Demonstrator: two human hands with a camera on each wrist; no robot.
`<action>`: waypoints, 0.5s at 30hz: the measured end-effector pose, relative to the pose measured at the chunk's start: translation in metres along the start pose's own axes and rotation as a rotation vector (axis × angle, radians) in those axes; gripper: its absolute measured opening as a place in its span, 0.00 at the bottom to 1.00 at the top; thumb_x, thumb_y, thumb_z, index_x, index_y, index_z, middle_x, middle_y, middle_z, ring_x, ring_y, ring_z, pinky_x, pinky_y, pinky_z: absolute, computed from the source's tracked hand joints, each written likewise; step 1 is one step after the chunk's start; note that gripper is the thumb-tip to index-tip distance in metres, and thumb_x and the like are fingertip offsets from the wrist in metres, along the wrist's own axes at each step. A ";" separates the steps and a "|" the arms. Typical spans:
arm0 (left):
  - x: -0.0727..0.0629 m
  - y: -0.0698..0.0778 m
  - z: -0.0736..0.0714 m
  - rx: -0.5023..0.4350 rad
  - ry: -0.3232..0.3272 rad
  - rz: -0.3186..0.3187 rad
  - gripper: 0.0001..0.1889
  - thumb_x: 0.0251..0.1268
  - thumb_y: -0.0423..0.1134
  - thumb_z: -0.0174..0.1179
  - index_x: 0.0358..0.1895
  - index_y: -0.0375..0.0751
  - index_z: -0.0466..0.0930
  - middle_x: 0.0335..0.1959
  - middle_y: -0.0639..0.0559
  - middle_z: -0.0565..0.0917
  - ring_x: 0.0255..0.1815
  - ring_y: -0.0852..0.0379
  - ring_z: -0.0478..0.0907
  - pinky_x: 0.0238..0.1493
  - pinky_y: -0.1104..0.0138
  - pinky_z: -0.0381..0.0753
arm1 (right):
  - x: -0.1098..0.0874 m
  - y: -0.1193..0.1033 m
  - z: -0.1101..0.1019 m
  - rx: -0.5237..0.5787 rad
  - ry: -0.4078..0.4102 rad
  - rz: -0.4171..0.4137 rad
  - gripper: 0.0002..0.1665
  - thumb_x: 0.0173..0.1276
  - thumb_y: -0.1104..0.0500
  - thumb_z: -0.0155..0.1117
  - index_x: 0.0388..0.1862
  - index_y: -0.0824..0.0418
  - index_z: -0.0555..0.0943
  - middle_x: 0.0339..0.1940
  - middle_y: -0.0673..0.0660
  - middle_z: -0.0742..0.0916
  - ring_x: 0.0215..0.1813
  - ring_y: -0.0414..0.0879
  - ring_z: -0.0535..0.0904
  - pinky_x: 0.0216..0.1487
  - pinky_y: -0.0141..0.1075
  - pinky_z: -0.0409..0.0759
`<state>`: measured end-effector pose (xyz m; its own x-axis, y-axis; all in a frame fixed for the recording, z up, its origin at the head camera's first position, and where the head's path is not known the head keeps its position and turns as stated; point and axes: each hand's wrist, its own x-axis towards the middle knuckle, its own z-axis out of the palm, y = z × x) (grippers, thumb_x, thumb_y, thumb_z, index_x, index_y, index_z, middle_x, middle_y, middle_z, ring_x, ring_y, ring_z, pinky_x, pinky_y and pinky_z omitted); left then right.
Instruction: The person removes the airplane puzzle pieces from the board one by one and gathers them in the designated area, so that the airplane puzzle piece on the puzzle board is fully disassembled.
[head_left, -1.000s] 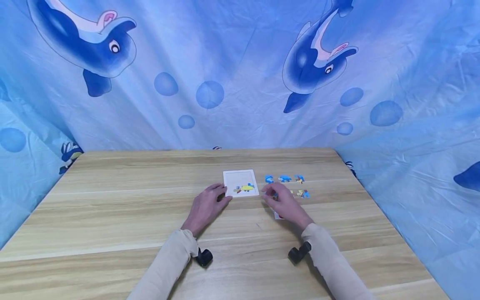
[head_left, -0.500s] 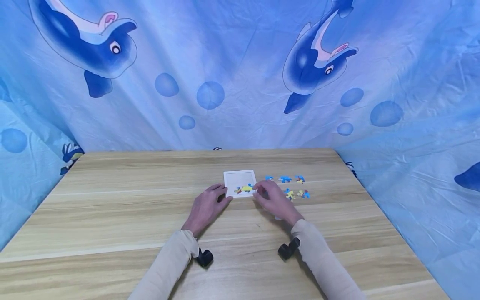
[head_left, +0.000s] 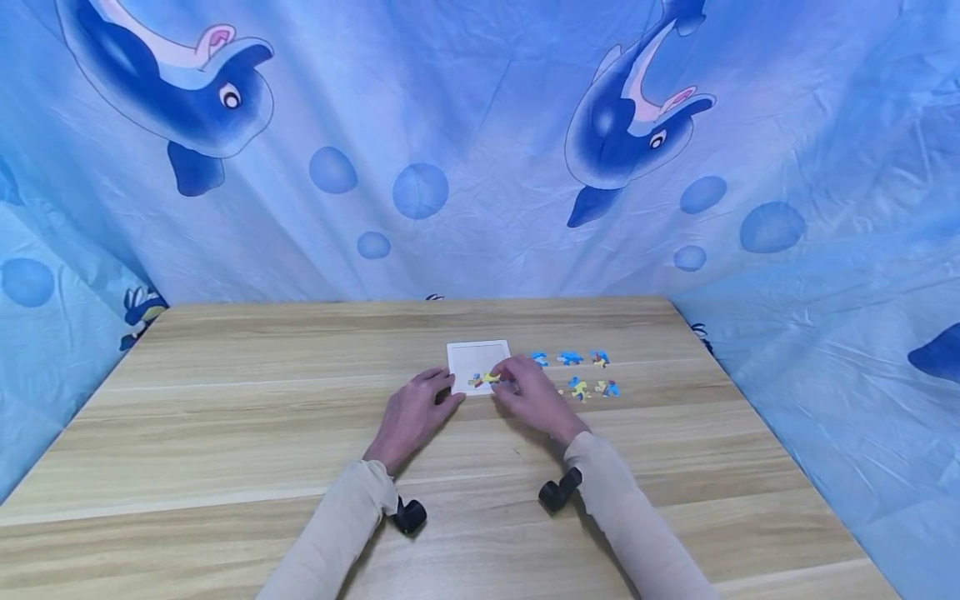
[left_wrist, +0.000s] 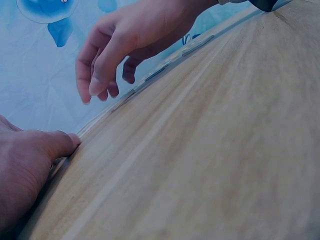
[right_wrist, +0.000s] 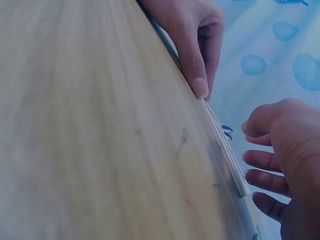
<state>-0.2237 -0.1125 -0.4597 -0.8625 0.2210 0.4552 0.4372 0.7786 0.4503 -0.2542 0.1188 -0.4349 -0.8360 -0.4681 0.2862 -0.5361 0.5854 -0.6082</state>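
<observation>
A white, square puzzle tray (head_left: 451,360) lies on the table, with a few yellow, red and blue puzzle pieces (head_left: 478,381) along its near side. My left hand (head_left: 411,415) holds the tray's near left corner, thumb on the near edge and fingers along the left side. Over the tray's right side hovers my right hand (head_left: 536,400), thumb and index finger bent close together. No piece shows between those fingertips in the left wrist view, where the right hand (left_wrist: 130,42) hangs above the tray edge. The right hand covers part of the tray and its pieces.
Right of the tray, loose blue and yellow puzzle pieces (head_left: 577,388) lie in two rows on the wooden table (head_left: 262,433). A blue dolphin-print curtain (head_left: 480,150) hangs behind the table and along its sides.
My right hand has moved left from the loose pieces to over the tray's right side. It now hides a small white card seen under it earlier. My left hand has stayed put.
</observation>
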 end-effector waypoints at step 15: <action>0.000 0.000 -0.001 0.003 -0.022 -0.016 0.20 0.69 0.46 0.70 0.56 0.36 0.88 0.60 0.37 0.84 0.60 0.39 0.82 0.54 0.48 0.84 | 0.011 -0.002 0.010 -0.124 -0.008 -0.018 0.09 0.74 0.60 0.66 0.50 0.59 0.83 0.48 0.54 0.82 0.54 0.51 0.75 0.56 0.46 0.77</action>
<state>-0.2238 -0.1128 -0.4590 -0.8749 0.2211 0.4309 0.4222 0.7841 0.4549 -0.2610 0.1058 -0.4380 -0.8255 -0.4842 0.2901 -0.5617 0.6541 -0.5066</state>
